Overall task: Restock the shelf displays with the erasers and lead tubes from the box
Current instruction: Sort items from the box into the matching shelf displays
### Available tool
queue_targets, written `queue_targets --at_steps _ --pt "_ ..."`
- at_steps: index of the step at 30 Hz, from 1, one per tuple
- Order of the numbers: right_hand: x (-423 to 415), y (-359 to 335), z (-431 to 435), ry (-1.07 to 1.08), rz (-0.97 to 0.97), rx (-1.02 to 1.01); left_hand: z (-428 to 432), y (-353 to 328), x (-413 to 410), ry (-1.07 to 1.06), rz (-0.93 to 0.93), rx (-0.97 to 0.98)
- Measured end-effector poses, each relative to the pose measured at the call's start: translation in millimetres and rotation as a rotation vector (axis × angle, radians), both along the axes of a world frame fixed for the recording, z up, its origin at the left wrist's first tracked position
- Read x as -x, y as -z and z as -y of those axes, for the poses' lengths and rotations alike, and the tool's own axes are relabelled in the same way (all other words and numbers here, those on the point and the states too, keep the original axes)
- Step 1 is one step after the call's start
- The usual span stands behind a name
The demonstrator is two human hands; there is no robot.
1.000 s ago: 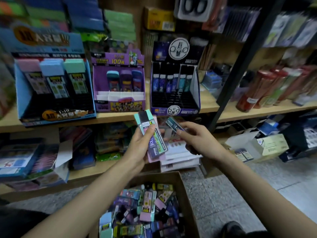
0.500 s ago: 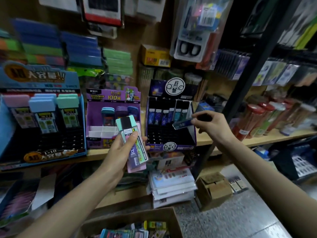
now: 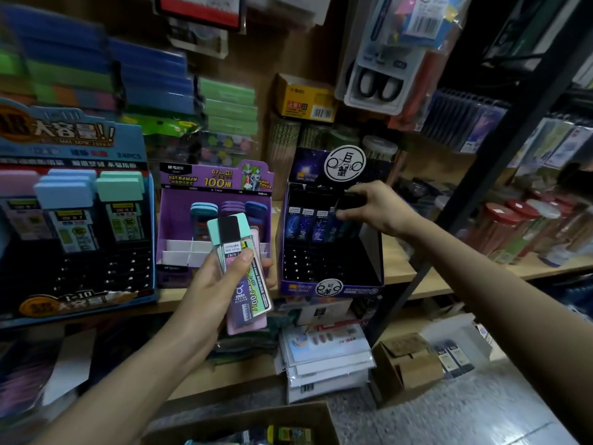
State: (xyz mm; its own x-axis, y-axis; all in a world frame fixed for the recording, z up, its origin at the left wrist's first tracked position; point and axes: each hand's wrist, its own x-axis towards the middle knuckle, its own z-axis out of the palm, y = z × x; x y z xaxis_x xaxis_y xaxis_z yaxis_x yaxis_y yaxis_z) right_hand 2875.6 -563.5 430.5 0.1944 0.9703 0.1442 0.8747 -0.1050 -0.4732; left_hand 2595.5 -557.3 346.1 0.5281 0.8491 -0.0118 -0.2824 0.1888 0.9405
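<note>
Nearest, at the bottom edge, sits the open brown cardboard box (image 3: 224, 418), with a jumble of small colourful packets just visible inside. Above it the left hand (image 3: 211, 284) is raised in front of the shelf, its fingers and thumb wrapped around a fanned bundle of flat plastic lead tubes (image 3: 247, 284). A clear tube with a mint-green cap (image 3: 228, 234) is at the front of the bundle and a pink one (image 3: 248, 321) at the back. Further on, the right hand (image 3: 378, 210) reaches into the upper right corner of the dark navy cardboard display box (image 3: 333, 261), thumb and fingers pinching a slim dark lead tube (image 3: 348, 200) at the end of a row of blue-labelled tubes (image 3: 308, 224) standing there; the lower tiers of that display are bare black steps. It stands on the pale wooden shelf (image 3: 414, 271). Just to its left is a purple cardboard display (image 3: 179, 220) holding 3 columns of rounded cases, and further left a large blue display (image 3: 73, 146) with pink, blue and green capped tubes. Behind, a yellow carton (image 3: 305, 101) rests high up and packaged scissors (image 3: 378, 81) hang beside it.
</note>
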Motion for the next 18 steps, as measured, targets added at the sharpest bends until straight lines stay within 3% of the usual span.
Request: queue_targets --at_steps 6,11,16,18 --pt "7 29 1 0.151 -0.349 -0.126 4 0 -9 0.006 0.025 -0.013" --pt "11 32 0 0.217 0.027 -0.142 8 -2 -11 0.018 0.039 -0.023" --pt "16 25 2 0.291 0.14 -0.048 11 -8 -7 0.035 0.041 -0.031" --pt "24 25 14 0.315 0.187 -0.119 13 -10 -6 0.041 0.04 -0.033"
